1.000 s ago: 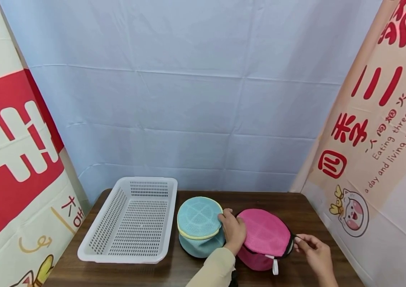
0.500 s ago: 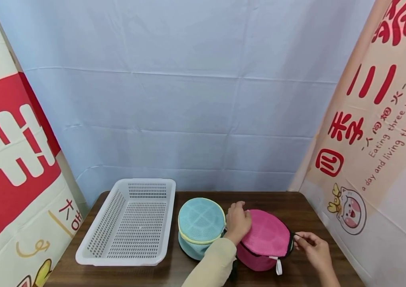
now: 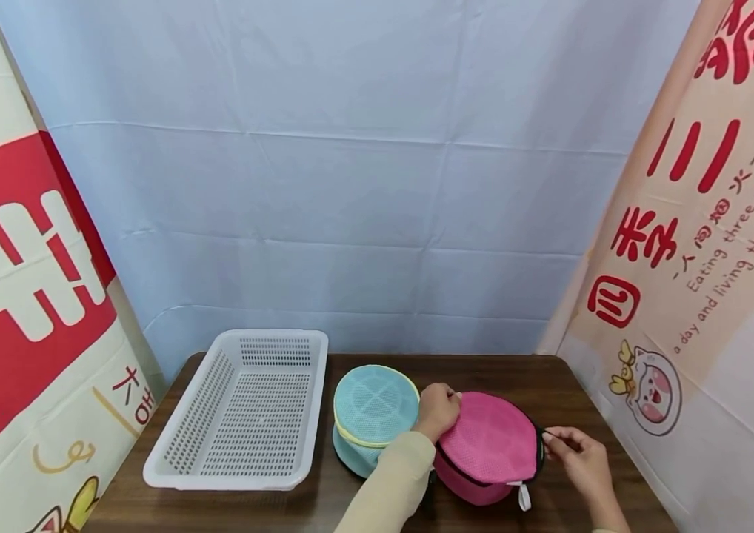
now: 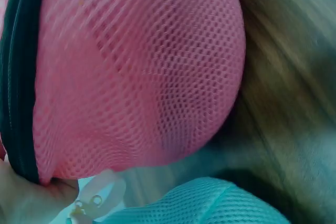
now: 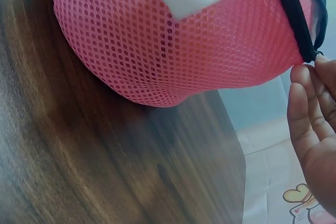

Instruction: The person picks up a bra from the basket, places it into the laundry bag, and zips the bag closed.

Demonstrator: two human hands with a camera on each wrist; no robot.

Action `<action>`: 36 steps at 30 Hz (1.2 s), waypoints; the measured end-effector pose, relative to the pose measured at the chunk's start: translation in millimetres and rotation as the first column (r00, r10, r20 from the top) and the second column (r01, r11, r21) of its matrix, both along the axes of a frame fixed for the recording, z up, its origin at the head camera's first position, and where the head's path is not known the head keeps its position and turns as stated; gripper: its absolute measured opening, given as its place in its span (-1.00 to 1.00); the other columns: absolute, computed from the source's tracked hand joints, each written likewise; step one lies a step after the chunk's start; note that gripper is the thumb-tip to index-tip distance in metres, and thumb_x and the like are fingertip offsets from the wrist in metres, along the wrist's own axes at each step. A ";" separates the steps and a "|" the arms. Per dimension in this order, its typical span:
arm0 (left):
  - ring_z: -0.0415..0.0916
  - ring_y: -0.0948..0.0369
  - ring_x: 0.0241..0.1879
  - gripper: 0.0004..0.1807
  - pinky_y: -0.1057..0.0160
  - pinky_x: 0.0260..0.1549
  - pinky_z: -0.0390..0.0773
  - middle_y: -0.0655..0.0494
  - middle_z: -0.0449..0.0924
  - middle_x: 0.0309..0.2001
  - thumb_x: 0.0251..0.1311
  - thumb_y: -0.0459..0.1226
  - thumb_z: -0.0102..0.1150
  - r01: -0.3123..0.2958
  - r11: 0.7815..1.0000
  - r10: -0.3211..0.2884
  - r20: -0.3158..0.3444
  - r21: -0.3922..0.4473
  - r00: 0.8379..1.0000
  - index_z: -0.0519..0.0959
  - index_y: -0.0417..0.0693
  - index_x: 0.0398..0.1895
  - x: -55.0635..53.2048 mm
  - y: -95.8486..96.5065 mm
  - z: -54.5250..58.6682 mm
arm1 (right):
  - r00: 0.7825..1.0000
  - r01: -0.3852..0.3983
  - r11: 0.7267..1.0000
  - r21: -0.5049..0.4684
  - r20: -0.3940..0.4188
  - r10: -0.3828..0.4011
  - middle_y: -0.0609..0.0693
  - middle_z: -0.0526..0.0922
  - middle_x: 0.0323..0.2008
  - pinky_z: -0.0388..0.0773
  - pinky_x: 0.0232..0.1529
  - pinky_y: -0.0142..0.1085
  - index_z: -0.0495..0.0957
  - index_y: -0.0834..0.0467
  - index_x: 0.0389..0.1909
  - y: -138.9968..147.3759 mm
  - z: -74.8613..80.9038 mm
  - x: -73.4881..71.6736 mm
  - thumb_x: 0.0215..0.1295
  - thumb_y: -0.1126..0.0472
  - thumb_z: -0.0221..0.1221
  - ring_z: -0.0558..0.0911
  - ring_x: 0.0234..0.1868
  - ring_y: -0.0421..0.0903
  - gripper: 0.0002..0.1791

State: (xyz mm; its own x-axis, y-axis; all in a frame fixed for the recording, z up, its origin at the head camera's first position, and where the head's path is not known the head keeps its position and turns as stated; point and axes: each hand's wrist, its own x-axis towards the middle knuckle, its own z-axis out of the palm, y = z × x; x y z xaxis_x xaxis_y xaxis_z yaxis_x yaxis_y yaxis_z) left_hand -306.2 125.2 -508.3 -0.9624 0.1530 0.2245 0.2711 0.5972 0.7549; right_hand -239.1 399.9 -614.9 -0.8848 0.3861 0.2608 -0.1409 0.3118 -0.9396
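A pink round mesh laundry bag (image 3: 490, 437) with a black zipper band (image 5: 294, 17) and a white tag (image 3: 524, 497) sits on the right half of the table. My left hand (image 3: 439, 409) pinches its upper left rim; in the left wrist view the thumb side of that hand (image 4: 34, 198) is against the black band. On the opposite side my right hand (image 3: 580, 459) pinches the zipper end, and a gap shows between the band's edges there. A light blue mesh laundry bag (image 3: 377, 403) with yellow trim stands just left, partly hidden by my left sleeve.
A white perforated plastic basket (image 3: 319, 414) stands on the left of the dark wooden table (image 3: 504, 370). A pale blue cloth (image 3: 350, 185) hangs behind. Printed cloths (image 3: 704, 259) hang at both sides.
My left hand has gone from the blue bag's right side to the pink bag's rim and now pinches it. The right hand stays at the zipper end, and the white tag has shifted slightly right.
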 end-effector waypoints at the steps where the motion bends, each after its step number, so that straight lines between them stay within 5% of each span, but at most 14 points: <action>1: 0.50 0.20 -0.43 -0.82 0.29 -0.42 0.47 0.13 0.50 -0.51 0.18 -0.23 0.17 -0.004 1.000 0.004 0.004 0.016 1.000 0.60 -0.13 -0.49 -0.2 -0.8 -0.3 | 0.998 0.056 0.998 0.034 0.027 -0.057 0.02 0.65 -0.44 0.57 -0.53 -0.30 0.61 0.24 -0.28 5.3 -11.5 -7.5 0.11 0.09 0.32 0.63 -0.52 -0.11 -0.71; 8: 0.44 0.18 -0.48 -0.85 0.28 -0.45 0.43 0.15 0.41 -0.57 0.13 -0.32 0.17 -0.035 0.997 0.039 -0.057 0.070 0.998 0.52 -0.11 -0.57 3.1 -2.0 -4.3 | 0.992 0.117 0.993 0.016 0.050 -0.117 0.05 0.64 -0.43 0.58 -0.51 -0.27 0.60 0.21 -0.29 5.4 -22.2 -13.1 0.06 0.06 0.35 0.64 -0.51 -0.08 -0.69; 17: 0.39 0.18 -0.43 -0.86 0.26 -0.39 0.40 0.16 0.36 -0.55 0.13 -0.33 0.17 -0.064 0.994 0.070 -0.059 0.093 0.996 0.52 -0.08 -0.57 3.6 -0.6 -7.0 | 0.996 0.080 0.996 0.044 0.040 -0.082 0.05 0.64 -0.42 0.57 -0.51 -0.29 0.59 0.24 -0.29 9.0 -22.0 -15.5 0.11 0.07 0.32 0.63 -0.51 -0.09 -0.69; 22: 0.40 0.17 -0.43 -0.86 0.23 -0.38 0.41 0.15 0.35 -0.54 0.11 -0.36 0.18 -0.092 0.987 0.103 -0.079 0.132 0.991 0.51 -0.07 -0.58 6.6 0.1 -8.4 | 1.000 0.005 1.000 0.013 0.013 -0.006 0.02 0.64 -0.47 0.56 -0.53 -0.32 0.61 0.27 -0.34 -14.1 16.6 7.6 0.12 0.16 0.32 0.62 -0.53 -0.13 -0.77; 27: 0.38 0.15 -0.44 -0.83 0.22 -0.40 0.40 0.17 0.32 -0.54 0.07 -0.41 0.16 -0.149 0.968 0.176 -0.121 0.201 0.977 0.48 -0.05 -0.61 10.4 3.5 -10.4 | 0.997 0.024 1.000 -0.008 0.070 -0.023 0.10 0.63 -0.48 0.58 -0.48 -0.29 0.58 0.40 -0.31 -46.6 62.2 34.7 0.16 0.24 0.26 0.62 -0.51 -0.10 -0.75; 36: 0.37 0.12 -0.45 -0.86 0.19 -0.41 0.40 0.14 0.29 -0.53 0.04 -0.46 0.15 -0.262 0.920 0.332 -0.225 0.291 0.916 0.45 -0.10 -0.57 10.1 11.0 -10.5 | 0.999 -0.028 0.997 -0.069 0.023 0.029 0.06 0.64 -0.48 0.56 -0.49 -0.37 0.60 0.33 -0.36 -44.4 57.0 35.0 0.16 0.22 0.27 0.63 -0.50 -0.14 -0.79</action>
State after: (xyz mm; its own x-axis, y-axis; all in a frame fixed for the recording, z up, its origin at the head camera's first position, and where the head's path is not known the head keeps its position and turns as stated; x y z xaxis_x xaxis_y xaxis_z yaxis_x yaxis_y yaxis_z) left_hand -296.0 136.2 -518.8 -0.8535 -0.2253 0.4699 0.3212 0.4827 0.8148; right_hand -204.1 355.5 -557.9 -0.9013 0.3770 0.2134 -0.1263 0.2426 -0.9619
